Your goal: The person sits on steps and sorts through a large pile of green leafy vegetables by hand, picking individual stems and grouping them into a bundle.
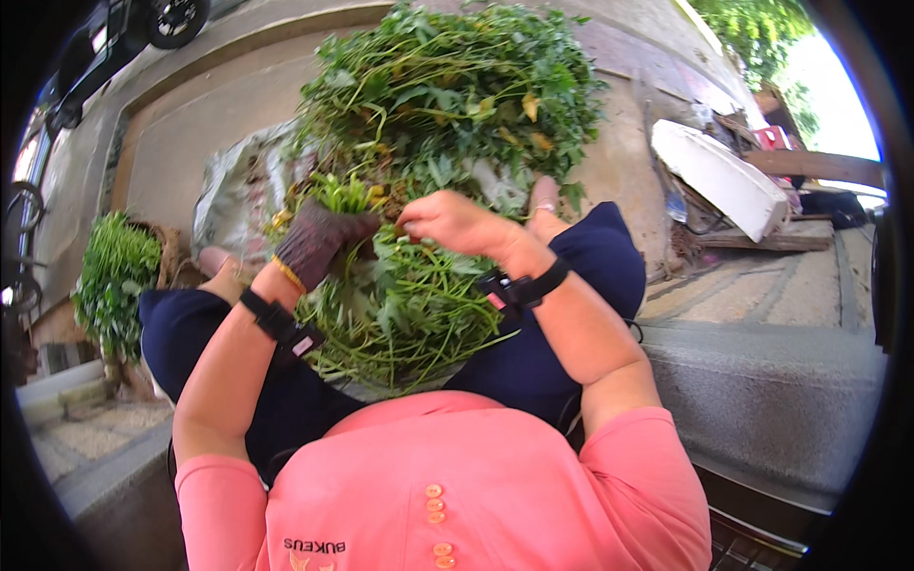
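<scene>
My left hand (314, 239), in a dark knitted glove with a yellow cuff, is closed around a bunch of leafy greens. The cut stem ends (341, 193) stick out beyond the fist. On the near side, long green stems and leaves (400, 307) spread between my knees; how many of them belong to the held bunch is hard to see. Bare, my right hand (457, 221) hovers just right of the bunch with its fingers bent together. Something small and reddish shows by its fingertips, too unclear to name. Both wrists carry black straps with small devices.
A large heap of leafy stems (457, 93), some yellowed, lies ahead on the ground. Left of it is a pale plastic sack (243, 193) with scraps on it. A wicker basket (169, 250) of greens stands far left. To the right, a white foam lid (714, 175) leans on wooden boards (778, 235).
</scene>
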A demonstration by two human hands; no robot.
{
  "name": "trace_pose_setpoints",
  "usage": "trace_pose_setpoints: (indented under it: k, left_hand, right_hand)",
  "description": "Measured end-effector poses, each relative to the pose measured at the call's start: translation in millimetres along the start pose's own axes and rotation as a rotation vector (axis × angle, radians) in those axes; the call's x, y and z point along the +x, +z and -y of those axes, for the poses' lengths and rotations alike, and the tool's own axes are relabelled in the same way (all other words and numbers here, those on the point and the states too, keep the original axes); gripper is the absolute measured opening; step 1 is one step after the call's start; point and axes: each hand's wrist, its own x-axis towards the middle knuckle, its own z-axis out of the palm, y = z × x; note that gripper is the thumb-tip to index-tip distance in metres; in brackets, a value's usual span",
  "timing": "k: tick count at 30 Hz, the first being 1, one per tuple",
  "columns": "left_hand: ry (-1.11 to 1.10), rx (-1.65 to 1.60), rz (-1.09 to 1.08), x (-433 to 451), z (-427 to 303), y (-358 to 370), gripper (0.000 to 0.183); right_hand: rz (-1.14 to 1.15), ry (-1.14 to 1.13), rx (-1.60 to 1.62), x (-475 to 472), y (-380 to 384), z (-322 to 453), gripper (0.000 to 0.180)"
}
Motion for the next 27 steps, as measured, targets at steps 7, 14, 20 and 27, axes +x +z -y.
trace_pose_setpoints:
  k: [7, 14, 20, 27]
  left_hand:
    - [-0.199, -0.126, 0.195, -10, -22, 4, 0.017]
    - [-0.123, -0.141, 0.156, -8, -10, -5, 0.015]
    - [0.035, -0.076, 0.106, -5, -12, 9, 0.017]
    - [0.464, 0.071, -0.02, -2, -28, 27, 0.012]
  right_hand:
    - [-0.338, -0.221, -0.465, -3, 23, 21, 0.011]
    - [-0.427, -0.305, -0.751, -3, 14, 29, 0.009]
    - [-0.703, -0.186, -0.512, 7, 27, 32, 0.008]
    - [-1.012, 0.178, -0.129, 22, -40, -43, 0.017]
